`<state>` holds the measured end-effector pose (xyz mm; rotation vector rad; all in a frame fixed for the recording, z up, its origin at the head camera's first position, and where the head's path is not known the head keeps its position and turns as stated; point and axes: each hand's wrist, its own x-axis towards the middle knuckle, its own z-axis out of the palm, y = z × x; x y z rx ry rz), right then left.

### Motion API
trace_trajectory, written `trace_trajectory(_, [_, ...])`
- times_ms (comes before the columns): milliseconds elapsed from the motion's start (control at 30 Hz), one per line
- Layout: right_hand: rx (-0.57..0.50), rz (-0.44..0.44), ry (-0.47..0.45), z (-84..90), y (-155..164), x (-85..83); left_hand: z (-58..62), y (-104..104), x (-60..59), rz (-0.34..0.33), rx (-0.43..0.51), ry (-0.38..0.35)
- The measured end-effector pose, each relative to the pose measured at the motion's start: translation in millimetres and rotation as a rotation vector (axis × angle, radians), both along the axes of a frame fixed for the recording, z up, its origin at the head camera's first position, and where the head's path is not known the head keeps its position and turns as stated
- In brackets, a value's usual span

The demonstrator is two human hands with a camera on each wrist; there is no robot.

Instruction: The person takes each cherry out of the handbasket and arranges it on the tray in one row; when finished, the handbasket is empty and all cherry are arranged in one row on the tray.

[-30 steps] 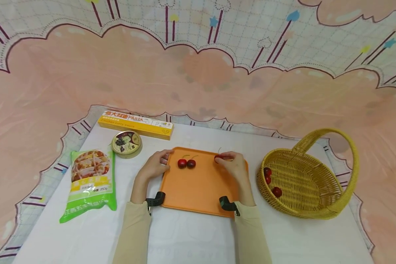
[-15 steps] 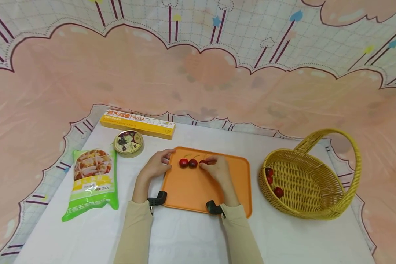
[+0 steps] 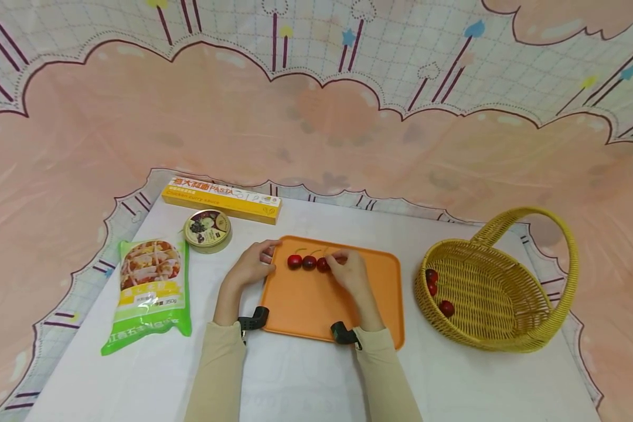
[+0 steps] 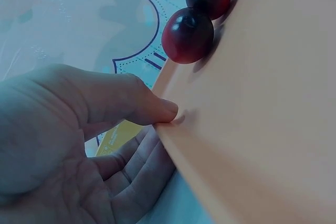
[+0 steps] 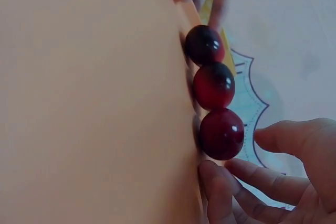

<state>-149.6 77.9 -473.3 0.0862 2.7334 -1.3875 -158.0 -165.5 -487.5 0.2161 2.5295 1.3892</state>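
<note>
On the orange tray (image 3: 306, 305) three dark red cherries with stems stand in a row near the far edge: a left cherry (image 3: 294, 261), a middle cherry (image 3: 309, 263) and a right cherry (image 3: 323, 265). My left hand (image 3: 251, 264) grips the tray's left edge, its thumb on top of the rim and its fingers outside it in the left wrist view. Beside the right cherry is my right hand (image 3: 350, 272); in the right wrist view its thumb stands apart from that cherry (image 5: 222, 135), and the fingertips lie close to it, with contact hard to tell.
A yellow wicker basket (image 3: 485, 293) with a tall handle, holding several cherries, stands on the right. To the left are a green food bag (image 3: 150, 293), a round tin (image 3: 207, 230) and a long pasta box (image 3: 221, 200) at the back.
My right hand has carried the third cherry leftward across the tray and set it at the row's right end. Its grip has since loosened. My left hand has stayed on the tray edge.
</note>
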Motion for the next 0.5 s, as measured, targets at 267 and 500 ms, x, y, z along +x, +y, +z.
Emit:
trace_trajectory(267, [-0.017,-0.01,0.018,2.4,16.4,-4.5,1.2,1.0,0.0,-0.004,-0.003,-0.004])
trace_trajectory(500, [-0.142,-0.031,-0.01,23.8,47.2,-8.4,1.8,-0.3,-0.2,-0.003,-0.007,-0.002])
